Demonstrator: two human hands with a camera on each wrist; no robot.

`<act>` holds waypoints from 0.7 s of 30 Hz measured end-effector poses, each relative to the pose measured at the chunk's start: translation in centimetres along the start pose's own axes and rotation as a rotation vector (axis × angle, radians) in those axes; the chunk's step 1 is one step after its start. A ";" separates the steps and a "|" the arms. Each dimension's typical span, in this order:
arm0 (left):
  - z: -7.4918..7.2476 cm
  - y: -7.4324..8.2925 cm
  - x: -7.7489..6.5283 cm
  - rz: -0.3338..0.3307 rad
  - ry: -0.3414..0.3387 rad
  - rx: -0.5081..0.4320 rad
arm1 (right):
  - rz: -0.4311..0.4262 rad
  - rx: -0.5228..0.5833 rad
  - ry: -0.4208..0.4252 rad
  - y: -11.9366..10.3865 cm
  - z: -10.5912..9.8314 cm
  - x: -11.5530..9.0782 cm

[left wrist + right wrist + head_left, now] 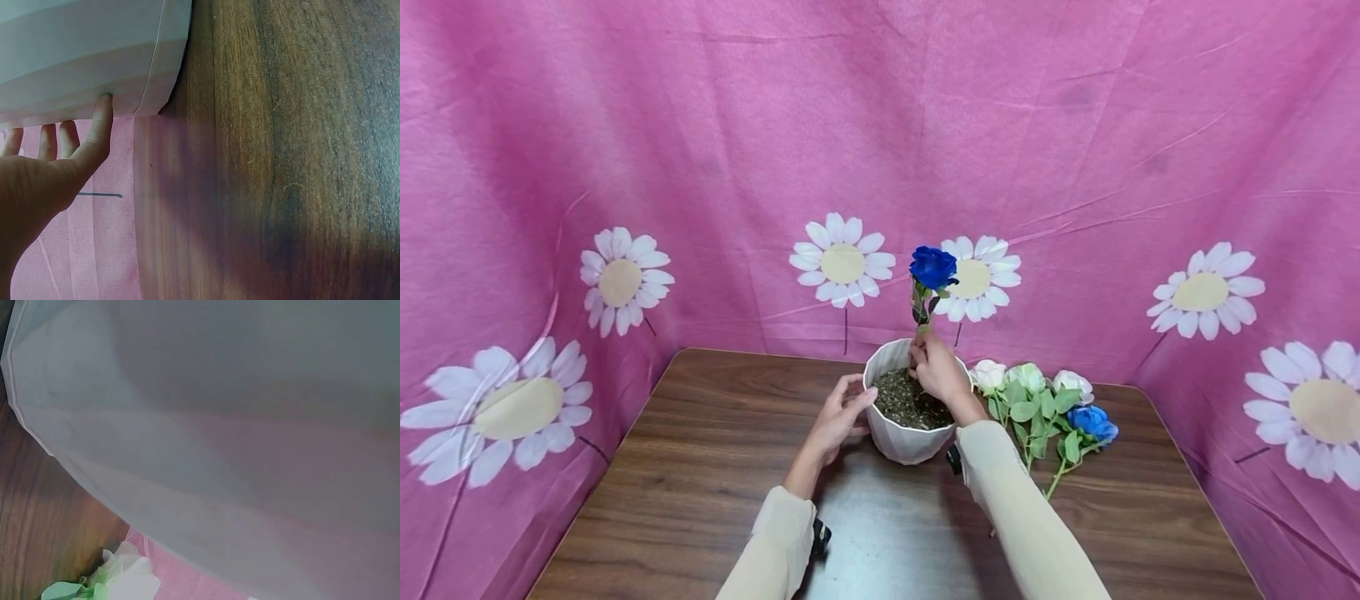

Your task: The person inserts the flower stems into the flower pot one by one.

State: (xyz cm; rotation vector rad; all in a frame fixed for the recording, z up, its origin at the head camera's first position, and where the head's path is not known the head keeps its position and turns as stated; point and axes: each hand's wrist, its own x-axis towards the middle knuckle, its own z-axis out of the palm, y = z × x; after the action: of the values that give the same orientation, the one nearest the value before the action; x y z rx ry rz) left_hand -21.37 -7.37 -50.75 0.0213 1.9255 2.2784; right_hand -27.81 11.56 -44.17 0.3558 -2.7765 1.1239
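Note:
A white ribbed flowerpot [907, 446] with dark soil [904, 402] stands on the table. Over the soil, my right hand [942, 371] pinches the stem of a blue rose [933, 267], whose bloom rises upright above the rim. The stem's lower end is hidden by the hand. My left hand [835, 417] touches the pot's left side, fingers spread; in the left wrist view its thumb [100, 128] and fingertips meet the pot wall [81, 56]. Pot wall [187, 425] fills most of the right wrist view, where the right hand does not show.
Right of the pot lie several artificial roses: white ones [1072, 386] and a blue one [1093, 424], with leaves and stems reaching under the right forearm. A pink curtain [880, 125] with printed daisies surrounds the brown wooden table [700, 467] at the back and sides.

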 end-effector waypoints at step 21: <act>0.1 -0.1 -0.1 0.006 0.004 -0.005 | 0.017 0.184 0.027 -0.2 -3.7 -2.0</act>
State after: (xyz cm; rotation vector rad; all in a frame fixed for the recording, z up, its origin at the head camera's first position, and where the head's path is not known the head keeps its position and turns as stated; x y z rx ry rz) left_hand -21.24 -7.32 -50.78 0.0223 1.9242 2.2883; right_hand -25.69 14.40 -41.79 0.3330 -2.6642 1.3822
